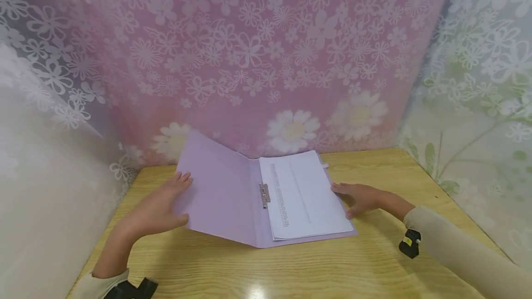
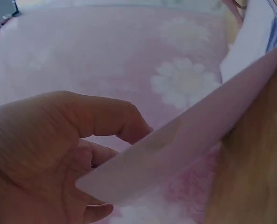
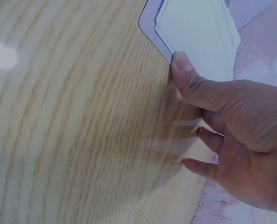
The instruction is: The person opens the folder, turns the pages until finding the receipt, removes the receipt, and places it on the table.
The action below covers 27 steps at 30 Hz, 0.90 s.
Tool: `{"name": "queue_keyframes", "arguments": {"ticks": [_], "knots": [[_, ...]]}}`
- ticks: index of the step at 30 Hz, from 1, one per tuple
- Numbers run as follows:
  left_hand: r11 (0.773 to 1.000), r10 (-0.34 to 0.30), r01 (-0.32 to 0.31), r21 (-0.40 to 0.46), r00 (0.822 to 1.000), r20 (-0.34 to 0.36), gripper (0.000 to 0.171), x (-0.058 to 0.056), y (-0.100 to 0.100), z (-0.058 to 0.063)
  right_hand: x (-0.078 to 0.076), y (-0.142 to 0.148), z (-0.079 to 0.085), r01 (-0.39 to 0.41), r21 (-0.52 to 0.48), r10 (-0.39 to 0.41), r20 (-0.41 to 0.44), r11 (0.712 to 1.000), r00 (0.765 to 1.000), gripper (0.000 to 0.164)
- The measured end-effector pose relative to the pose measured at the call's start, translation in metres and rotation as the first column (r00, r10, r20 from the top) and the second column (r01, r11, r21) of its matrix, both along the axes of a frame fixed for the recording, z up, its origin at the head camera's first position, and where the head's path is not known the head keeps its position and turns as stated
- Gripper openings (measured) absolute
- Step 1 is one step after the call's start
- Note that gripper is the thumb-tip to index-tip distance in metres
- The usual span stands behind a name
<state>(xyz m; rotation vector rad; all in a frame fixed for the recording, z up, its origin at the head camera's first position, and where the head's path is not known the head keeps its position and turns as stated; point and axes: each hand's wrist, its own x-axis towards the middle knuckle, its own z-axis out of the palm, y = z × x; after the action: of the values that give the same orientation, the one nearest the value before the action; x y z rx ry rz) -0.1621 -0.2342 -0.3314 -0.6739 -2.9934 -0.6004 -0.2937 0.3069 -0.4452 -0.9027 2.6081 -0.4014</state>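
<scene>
A light purple folder (image 1: 220, 188) lies spread on the table, its left cover raised at a slant. My left hand (image 1: 155, 209) pinches the outer edge of that cover; in the left wrist view the cover (image 2: 175, 140) passes between thumb and fingers. White printed sheets (image 1: 307, 193) rest on the right side of the folder, beside a metal clip (image 1: 264, 194) near the spine. At their right edge, my right hand (image 1: 361, 200) touches with relaxed fingers. The right wrist view shows the thumb (image 3: 187, 74) against the sheets' edge, with other fingers low by the table.
The light wood table (image 1: 291, 271) is bounded at the back by a pink flowered wall covering (image 1: 270, 59). Pale flowered sheets flank it on the left (image 1: 54, 160) and right (image 1: 486, 119). A small tab (image 1: 326, 166) sticks out from the folder's right edge.
</scene>
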Motion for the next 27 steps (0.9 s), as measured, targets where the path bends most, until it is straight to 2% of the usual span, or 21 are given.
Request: {"name": "queue_keyframes", "arguments": {"ticks": [5, 7, 12, 15, 20, 27], "knots": [[0.996, 0.01, -0.001, -0.093, 0.995, 0.098, 0.085, -0.016, -0.02, -0.035, 0.001, 0.0, -0.001, 0.0, -0.012, 0.0, 0.003, 1.0, 1.0, 0.099], [0.995, 0.022, -0.007, -0.102, 0.988, 0.151, 0.086, -0.021, -0.026, -0.049, 0.001, 0.0, -0.001, 0.001, -0.017, 0.0, 0.006, 1.0, 1.0, 0.1], [0.999, 0.034, -0.032, -0.011, 0.956, 0.292, 0.091, -0.034, -0.037, -0.082, 0.001, 0.0, 0.001, 0.007, -0.011, -0.007, 0.006, 1.0, 1.0, 0.1], [0.999, 0.034, -0.043, 0.017, 0.94, 0.339, 0.094, -0.04, -0.04, -0.099, 0.001, -0.001, 0.002, 0.011, -0.005, -0.011, 0.008, 1.0, 1.0, 0.1], [0.999, 0.027, -0.038, 0.025, 0.936, 0.352, 0.098, -0.051, -0.038, -0.115, 0.001, -0.001, 0.001, 0.022, -0.002, -0.022, 0.006, 1.0, 1.0, 0.1], [0.999, -0.018, 0.001, 0.049, 0.938, 0.346, 0.102, -0.066, -0.035, -0.12, -0.001, 0.001, 0.001, 0.015, 0.011, -0.015, -0.025, 1.0, 1.0, 0.101]]}}
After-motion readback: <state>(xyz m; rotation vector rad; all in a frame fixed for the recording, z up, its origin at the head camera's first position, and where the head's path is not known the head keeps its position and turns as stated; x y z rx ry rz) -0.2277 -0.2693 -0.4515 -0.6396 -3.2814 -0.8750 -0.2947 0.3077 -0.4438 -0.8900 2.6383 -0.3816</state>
